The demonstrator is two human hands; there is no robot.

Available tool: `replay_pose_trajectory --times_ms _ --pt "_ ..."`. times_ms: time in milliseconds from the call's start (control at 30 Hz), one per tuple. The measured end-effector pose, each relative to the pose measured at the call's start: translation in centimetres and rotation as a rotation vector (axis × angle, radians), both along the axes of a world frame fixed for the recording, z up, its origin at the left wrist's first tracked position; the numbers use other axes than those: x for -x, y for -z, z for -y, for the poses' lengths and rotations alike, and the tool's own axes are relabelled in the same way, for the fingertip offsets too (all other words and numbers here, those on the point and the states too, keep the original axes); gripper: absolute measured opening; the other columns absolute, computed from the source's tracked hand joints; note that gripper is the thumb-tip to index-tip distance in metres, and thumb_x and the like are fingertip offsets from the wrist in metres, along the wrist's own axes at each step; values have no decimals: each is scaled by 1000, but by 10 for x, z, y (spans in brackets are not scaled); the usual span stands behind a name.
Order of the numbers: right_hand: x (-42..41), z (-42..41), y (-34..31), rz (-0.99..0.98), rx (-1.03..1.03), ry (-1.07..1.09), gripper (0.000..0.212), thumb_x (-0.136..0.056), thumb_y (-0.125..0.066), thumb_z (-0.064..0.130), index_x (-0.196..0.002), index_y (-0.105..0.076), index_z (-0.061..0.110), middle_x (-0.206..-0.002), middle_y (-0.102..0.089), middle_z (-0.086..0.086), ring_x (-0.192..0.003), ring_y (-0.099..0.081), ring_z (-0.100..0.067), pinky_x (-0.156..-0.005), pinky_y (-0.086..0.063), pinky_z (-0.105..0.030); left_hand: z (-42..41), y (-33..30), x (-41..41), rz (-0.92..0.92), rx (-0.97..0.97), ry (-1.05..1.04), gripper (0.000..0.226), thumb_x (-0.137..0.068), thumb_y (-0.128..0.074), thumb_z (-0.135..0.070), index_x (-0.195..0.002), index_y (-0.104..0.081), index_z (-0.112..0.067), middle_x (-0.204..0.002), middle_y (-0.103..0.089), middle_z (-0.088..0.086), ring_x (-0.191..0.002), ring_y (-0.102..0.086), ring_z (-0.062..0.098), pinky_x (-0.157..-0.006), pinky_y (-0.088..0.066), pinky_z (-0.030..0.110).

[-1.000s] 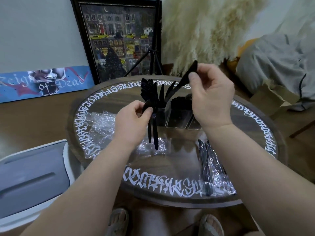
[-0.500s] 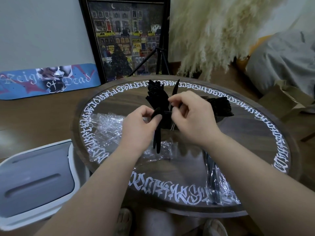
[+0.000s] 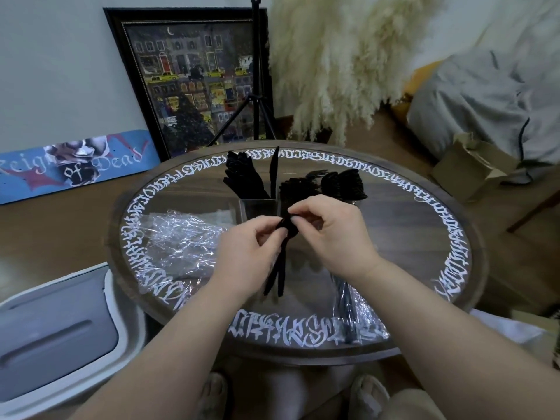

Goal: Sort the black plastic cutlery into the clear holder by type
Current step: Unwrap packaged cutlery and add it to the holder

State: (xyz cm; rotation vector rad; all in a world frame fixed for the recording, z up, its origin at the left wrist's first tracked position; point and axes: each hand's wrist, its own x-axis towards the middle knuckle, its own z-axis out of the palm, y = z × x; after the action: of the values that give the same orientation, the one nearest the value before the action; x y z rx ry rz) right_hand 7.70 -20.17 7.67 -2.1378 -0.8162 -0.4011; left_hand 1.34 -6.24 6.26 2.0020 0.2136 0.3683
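The knife the right hand (image 3: 327,234) held a second ago is gone, apparently slotted in the holder (image 3: 259,207); both hands, left hand (image 3: 251,253) too, now pinch the remaining cutlery (image 3: 280,265) above the tabletop (image 3: 409,225)

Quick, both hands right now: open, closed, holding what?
Left hand: holds a small bunch of black cutlery, handles pointing down.
Right hand: pinches the top of that bunch.

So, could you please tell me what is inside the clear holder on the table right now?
Black cutlery stands upright in the clear holder, grouped in bunches: one at left, others at right. The hands cover the holder's front right, so its contents there cannot be seen.
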Motion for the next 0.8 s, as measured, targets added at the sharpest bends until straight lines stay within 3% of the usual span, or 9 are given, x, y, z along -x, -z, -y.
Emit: replay_pose_trajectory --times_ms 167,300,400,500,600,667,800 --pt "6 15 -4 42 -29 69 14 -81 -71 10 -94 -73 14 -85 -69 4 -77 -59 -3 -77 -44 -11 7 -8 4 25 7 -43 20 -84 -71 -16 -75 -66 -33 -69 -68 -8 -68 -65 10 -72 -55 38" --pt "0 34 -19 54 -110 160 12 -81 -71 6 -89 -73 15 -83 -67 8 -76 -59 -4 -76 -47 -15 6 -32 3 77 -81 -49 24 -86 -68 -14 -73 -63 -34 -64 -65 -9 -65 -64 11 -69 -52 27" --pt "-6 50 -34 101 -159 195 11 -82 -69 4 -89 -73 12 -84 -63 11 -79 -58 -4 -77 -49 -18 2 -63 -6 131 -255 -45 14 -89 -65 -16 -87 -67 -29 -71 -67 -14 -71 -65 4 -72 -50 17" --pt "-13 62 -46 119 -206 244 11 -84 -67 4 -89 -72 12 -84 -62 11 -78 -59 -6 -77 -50 -25 -4 -101 -27 284 -436 -75 16 -91 -62 -16 -104 -70 -19 -83 -67 -12 -80 -67 10 -80 -52 25" --pt "-18 68 -56 147 -231 252 12 -84 -66 2 -89 -72 11 -84 -62 8 -79 -59 -7 -77 -50 -23 -8 -130 -53 397 -494 -121 14 -91 -60 -15 -103 -68 -14 -85 -67 -9 -81 -67 11 -77 -49 22" --pt "-22 69 -59 166 -235 250 12 -84 -66 1 -88 -71 10 -84 -62 7 -80 -58 -6 -76 -49 -22 -7 -135 -67 387 -547 -111 13 -92 -59 -14 -102 -67 -12 -89 -70 -3 -83 -67 15 -75 -46 21" --pt "-30 68 -61 166 -226 258 12 -84 -67 2 -88 -71 12 -83 -61 9 -80 -57 -3 -75 -48 -16 -2 -119 -87 238 -636 -37 18 -94 -56 -15 -108 -66 -12 -101 -71 4 -92 -65 21 -84 -49 34"
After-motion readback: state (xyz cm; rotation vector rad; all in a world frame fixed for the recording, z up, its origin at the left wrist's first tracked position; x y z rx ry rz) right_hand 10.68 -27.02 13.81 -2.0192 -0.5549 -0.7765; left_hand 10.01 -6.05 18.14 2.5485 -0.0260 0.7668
